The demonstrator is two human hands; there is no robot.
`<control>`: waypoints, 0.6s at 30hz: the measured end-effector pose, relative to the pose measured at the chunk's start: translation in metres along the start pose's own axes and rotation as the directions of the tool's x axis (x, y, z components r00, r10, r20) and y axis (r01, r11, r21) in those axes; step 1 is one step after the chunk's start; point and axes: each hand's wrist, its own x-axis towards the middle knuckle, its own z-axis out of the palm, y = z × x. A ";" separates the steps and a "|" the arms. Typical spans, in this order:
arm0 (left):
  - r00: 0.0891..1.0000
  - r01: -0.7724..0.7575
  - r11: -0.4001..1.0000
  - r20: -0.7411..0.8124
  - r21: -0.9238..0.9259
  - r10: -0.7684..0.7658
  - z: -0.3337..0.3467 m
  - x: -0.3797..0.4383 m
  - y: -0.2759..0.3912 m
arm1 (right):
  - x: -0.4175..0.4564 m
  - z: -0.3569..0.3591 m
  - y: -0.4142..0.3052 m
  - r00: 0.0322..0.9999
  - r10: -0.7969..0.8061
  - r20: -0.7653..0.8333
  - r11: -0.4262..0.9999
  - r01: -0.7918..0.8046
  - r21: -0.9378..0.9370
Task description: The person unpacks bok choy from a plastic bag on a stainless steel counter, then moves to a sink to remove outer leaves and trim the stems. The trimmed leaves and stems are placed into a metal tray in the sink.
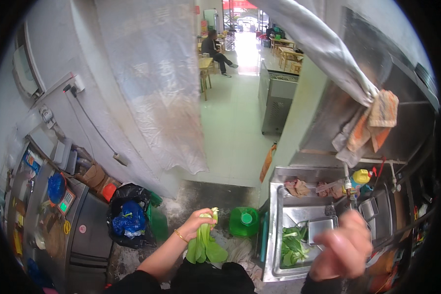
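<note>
My left hand (201,222) grips a bunch of bok choy (207,246) by its pale stem end, and the green leaves hang down in front of my body. Over the right part of the sink, my right hand (343,246) is raised close to the camera, blurred, with its fingers bent; whether anything is in it I cannot tell. Below and to its left, more leafy greens (293,244) lie in the stainless steel sink (273,253). A rectangular metal tray (321,224) sits beside those greens, partly hidden by my right hand.
A black-lined bin (115,229) with blue plastic inside stands left. A green-tinted jug (242,222) is on the floor beside the sink. A digital scale (66,202) rests on the left counter. Through the curtained (161,92) doorway, a person (213,47) sits near tables.
</note>
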 end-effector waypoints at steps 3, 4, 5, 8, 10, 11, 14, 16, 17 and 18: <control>0.997 -0.047 0.994 -0.063 -0.096 0.041 -0.052 -0.029 0.005 | 0.078 0.010 -0.050 0.871 -0.158 0.464 0.985 0.103 0.141; 0.995 -0.058 0.991 -0.090 -0.120 0.047 -0.070 -0.040 0.007 | 0.093 0.031 -0.062 0.863 -0.182 0.471 0.981 0.128 0.144; 0.989 -0.066 0.986 -0.139 -0.153 0.045 -0.089 -0.055 0.007 | 0.104 0.057 -0.075 0.852 -0.213 0.478 0.975 0.152 0.163; 0.966 -0.186 0.971 -0.208 -0.153 0.152 -0.152 -0.096 0.013 | 0.131 0.141 -0.107 0.795 -0.332 0.508 0.941 0.240 0.240; 0.937 -0.229 0.961 -0.305 -0.158 0.173 -0.199 -0.127 0.015 | 0.128 0.195 -0.137 0.843 -0.204 0.497 0.973 0.119 0.198; 0.915 -0.263 0.953 -0.351 -0.152 0.196 -0.222 -0.140 0.018 | 0.121 0.221 -0.156 0.878 -0.040 0.476 0.995 -0.007 0.096; 0.789 -0.377 0.916 -0.566 -0.138 0.240 -0.284 -0.184 0.022 | 0.105 0.284 -0.166 0.889 -0.136 0.438 0.957 0.003 0.292; 0.694 -0.456 0.882 -0.667 -0.117 0.270 -0.319 -0.210 0.027 | 0.079 0.333 -0.158 0.944 -0.178 0.279 0.944 0.083 0.320; 0.643 -0.498 0.861 -0.712 -0.108 0.282 -0.334 -0.221 0.029 | 0.061 0.356 -0.155 0.962 -0.111 0.250 0.941 0.021 0.337; 0.607 -0.508 0.852 -0.753 -0.122 0.254 -0.350 -0.229 0.030 | 0.042 0.378 -0.151 0.965 -0.036 0.260 0.914 -0.073 0.399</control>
